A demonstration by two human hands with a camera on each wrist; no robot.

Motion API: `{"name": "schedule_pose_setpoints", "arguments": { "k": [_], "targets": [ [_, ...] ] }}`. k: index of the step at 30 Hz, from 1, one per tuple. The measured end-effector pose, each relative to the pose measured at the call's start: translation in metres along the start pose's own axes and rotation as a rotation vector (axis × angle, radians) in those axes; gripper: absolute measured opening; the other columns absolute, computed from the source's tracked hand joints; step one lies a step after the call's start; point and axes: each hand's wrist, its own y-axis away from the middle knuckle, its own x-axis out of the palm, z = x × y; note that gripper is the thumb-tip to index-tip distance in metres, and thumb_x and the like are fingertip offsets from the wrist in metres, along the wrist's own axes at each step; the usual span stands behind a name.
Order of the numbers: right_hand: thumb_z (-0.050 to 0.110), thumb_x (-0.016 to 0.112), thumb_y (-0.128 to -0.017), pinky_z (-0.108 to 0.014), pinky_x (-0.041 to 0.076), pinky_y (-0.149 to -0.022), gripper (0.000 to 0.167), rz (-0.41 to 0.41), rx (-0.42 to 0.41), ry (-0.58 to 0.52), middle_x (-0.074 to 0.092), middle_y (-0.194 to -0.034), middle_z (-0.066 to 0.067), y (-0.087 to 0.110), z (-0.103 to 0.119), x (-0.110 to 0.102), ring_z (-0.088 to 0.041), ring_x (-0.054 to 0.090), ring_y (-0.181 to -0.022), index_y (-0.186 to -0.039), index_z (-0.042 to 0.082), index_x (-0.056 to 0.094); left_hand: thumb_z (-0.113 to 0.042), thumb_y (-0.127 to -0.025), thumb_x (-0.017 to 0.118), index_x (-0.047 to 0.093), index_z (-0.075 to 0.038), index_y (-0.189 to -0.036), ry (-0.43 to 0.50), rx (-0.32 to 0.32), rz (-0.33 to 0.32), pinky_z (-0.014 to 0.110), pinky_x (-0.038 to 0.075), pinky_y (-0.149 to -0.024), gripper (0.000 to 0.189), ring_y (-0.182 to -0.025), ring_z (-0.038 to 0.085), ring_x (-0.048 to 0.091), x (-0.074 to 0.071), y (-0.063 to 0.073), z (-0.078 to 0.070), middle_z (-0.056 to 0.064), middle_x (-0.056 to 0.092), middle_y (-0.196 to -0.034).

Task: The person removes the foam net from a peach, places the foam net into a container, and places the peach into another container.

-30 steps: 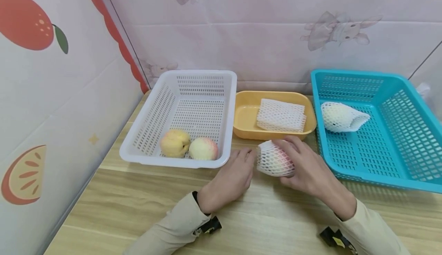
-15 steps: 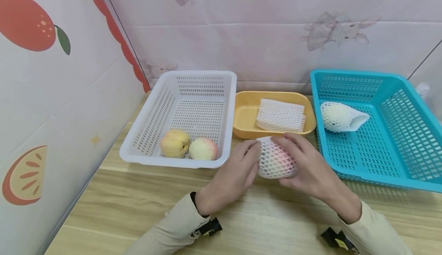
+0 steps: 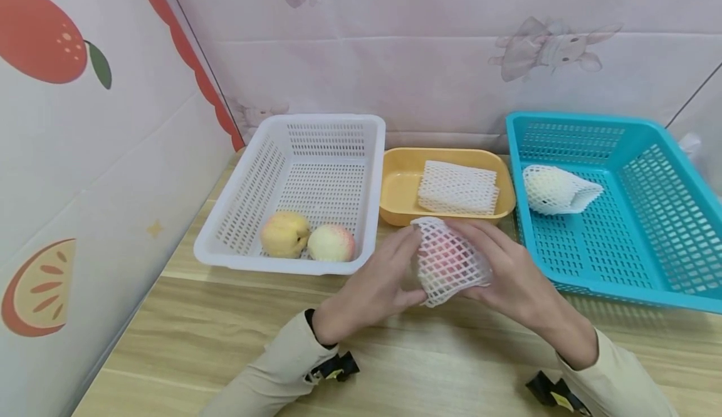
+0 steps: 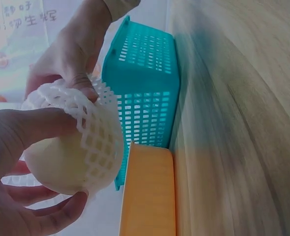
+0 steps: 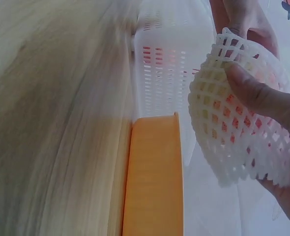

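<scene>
Between my two hands is a peach [image 4: 56,164] partly covered by a white foam net sleeve [image 3: 448,263], raised over the table in front of the yellow tray. My left hand [image 3: 375,285] holds its left side, with the thumb on the net's edge and fingertips under the bare fruit in the left wrist view. My right hand [image 3: 513,279] grips the netted right side, its thumb [image 5: 255,93] lying over the mesh. Pink skin shows through the net's holes. Two more peach-like fruits, one yellowish [image 3: 284,235] and one pale with a pink blush [image 3: 331,243], lie in the white basket.
The white basket [image 3: 225,260] stands at the left. A yellow tray [image 3: 400,194] with flat foam nets [image 3: 458,188] is at the middle back. On the right, a teal basket [image 3: 620,260] contains one net-wrapped fruit [image 3: 555,191]. Wood-grain table [image 3: 423,367] lies below; patterned sheets stand behind.
My left hand has come to the fruit's left side and taken hold of it. The net's open edge now spreads wider, and the fruit has turned and tilted in my hands.
</scene>
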Motion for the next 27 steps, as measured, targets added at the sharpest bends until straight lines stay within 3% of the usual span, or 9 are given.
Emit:
{"name": "schedule_pose_setpoints", "arguments": {
  "k": [5,8,11,13,17,23,27],
  "targets": [
    [0.01,0.092,-0.052,-0.03,0.05,-0.092,0.094,-0.009,-0.014,-0.035,0.058,-0.127,-0.013,0.0,0.001,0.0,-0.029,0.058,-0.11,-0.136,0.004,0.05,-0.023,-0.067,0.086,0.049,0.003,-0.126,-0.044,0.003,-0.006,0.034,0.04,-0.104,0.075,-0.118,0.027,0.049,-0.001,0.0,0.001,0.016,0.05,-0.129],
    [0.03,0.087,-0.067,-0.022,0.048,-0.093,0.08,-0.016,-0.019,-0.057,0.059,-0.126,-0.013,0.001,0.002,-0.001,-0.028,0.059,-0.109,-0.134,0.003,0.052,-0.027,-0.065,0.087,0.052,0.0,-0.123,-0.052,0.006,-0.004,0.03,0.042,-0.1,0.073,-0.113,0.022,0.05,-0.003,-0.001,0.001,0.012,0.05,-0.127],
    [0.053,0.067,-0.082,-0.013,0.041,-0.095,0.072,-0.033,-0.021,-0.082,0.061,-0.123,-0.013,0.001,0.002,-0.001,-0.028,0.061,-0.106,-0.131,0.001,0.053,-0.032,-0.063,0.087,0.056,-0.001,-0.118,-0.069,-0.002,-0.014,0.027,0.044,-0.093,0.07,-0.107,0.02,0.051,-0.006,-0.001,0.0,0.009,0.052,-0.124],
    [0.061,0.052,-0.087,-0.01,0.039,-0.094,0.074,-0.048,-0.017,-0.091,0.063,-0.121,-0.014,0.001,0.002,-0.002,-0.028,0.063,-0.103,-0.129,0.0,0.054,-0.034,-0.061,0.086,0.057,-0.002,-0.114,-0.086,-0.005,-0.031,0.026,0.046,-0.088,0.068,-0.102,0.018,0.051,-0.008,-0.002,-0.001,0.008,0.053,-0.12],
    [0.06,0.053,-0.087,-0.008,0.039,-0.091,0.073,-0.067,0.002,-0.099,0.064,-0.118,-0.013,-0.001,0.004,-0.004,-0.025,0.064,-0.098,-0.128,0.0,0.054,-0.034,-0.058,0.086,0.058,-0.001,-0.11,-0.099,-0.007,-0.071,0.024,0.047,-0.081,0.067,-0.094,0.016,0.051,-0.013,-0.003,0.0,0.007,0.054,-0.112],
    [0.051,0.061,-0.088,-0.012,0.043,-0.09,0.059,-0.154,0.0,-0.163,0.068,-0.111,-0.011,-0.003,0.002,-0.008,-0.018,0.064,-0.1,-0.119,0.001,0.063,-0.027,-0.057,0.087,0.053,0.001,-0.116,-0.014,-0.037,-0.086,0.024,0.049,-0.085,0.074,-0.097,0.016,0.054,-0.021,-0.003,0.002,0.01,0.052,-0.116],
    [0.024,0.079,-0.081,-0.016,0.047,-0.088,0.036,-0.205,0.008,-0.235,0.071,-0.103,-0.008,-0.004,-0.001,-0.012,-0.011,0.065,-0.097,-0.108,0.002,0.069,-0.023,-0.057,0.088,0.049,0.0,-0.127,0.061,-0.059,-0.102,0.027,0.049,-0.091,0.084,-0.107,0.018,0.053,-0.025,-0.002,0.005,0.011,0.05,-0.124]
  ]
}}
